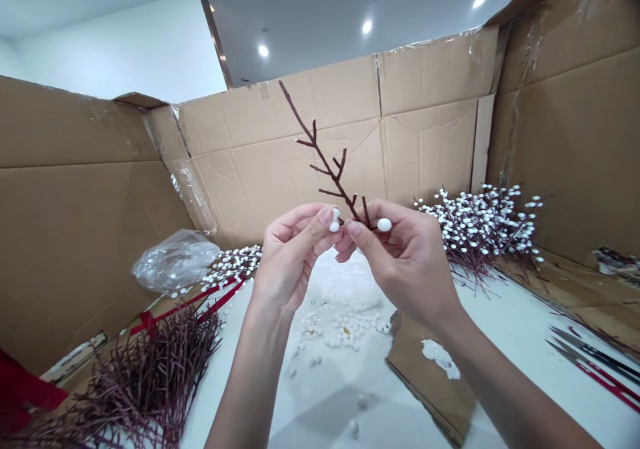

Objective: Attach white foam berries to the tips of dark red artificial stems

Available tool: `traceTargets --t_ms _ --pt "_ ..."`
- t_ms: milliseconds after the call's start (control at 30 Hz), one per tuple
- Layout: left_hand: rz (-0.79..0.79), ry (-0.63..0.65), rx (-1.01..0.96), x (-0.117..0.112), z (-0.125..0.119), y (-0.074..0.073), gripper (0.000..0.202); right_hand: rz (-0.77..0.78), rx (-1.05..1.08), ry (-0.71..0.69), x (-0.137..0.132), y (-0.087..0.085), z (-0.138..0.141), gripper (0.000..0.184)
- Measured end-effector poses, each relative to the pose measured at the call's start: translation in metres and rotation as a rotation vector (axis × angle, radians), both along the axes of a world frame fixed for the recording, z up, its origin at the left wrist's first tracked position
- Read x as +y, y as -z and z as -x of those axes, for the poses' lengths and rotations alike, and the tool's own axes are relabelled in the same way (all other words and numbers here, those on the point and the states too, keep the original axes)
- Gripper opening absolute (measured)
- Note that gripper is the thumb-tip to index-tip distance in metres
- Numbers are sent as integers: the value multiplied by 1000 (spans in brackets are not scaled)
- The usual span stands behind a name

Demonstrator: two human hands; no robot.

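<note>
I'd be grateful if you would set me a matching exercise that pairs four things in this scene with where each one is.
Things:
1. brown twig
2. white foam bead
3. red-handled scissors
4. white-beaded branches

Places:
A. pinched by the left hand
B. against the cardboard wall, back right
C. held up by the right hand
D. at the right edge of the white table

Pairs: 1-C, 2-A, 3-D, 4-B
</note>
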State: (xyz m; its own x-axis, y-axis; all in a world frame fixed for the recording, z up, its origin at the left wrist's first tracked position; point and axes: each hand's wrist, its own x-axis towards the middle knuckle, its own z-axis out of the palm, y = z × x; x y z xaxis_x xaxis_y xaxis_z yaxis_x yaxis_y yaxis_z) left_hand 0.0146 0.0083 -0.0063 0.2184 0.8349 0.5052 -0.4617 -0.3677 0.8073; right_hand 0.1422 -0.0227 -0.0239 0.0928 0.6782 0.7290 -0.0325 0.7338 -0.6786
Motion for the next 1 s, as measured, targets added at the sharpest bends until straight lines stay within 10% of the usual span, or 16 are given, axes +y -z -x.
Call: traceTargets --t_ms 1000 --pt "-90 -138 99 -8 -1 -3 15 -39 9 73 -5 -1 1 11"
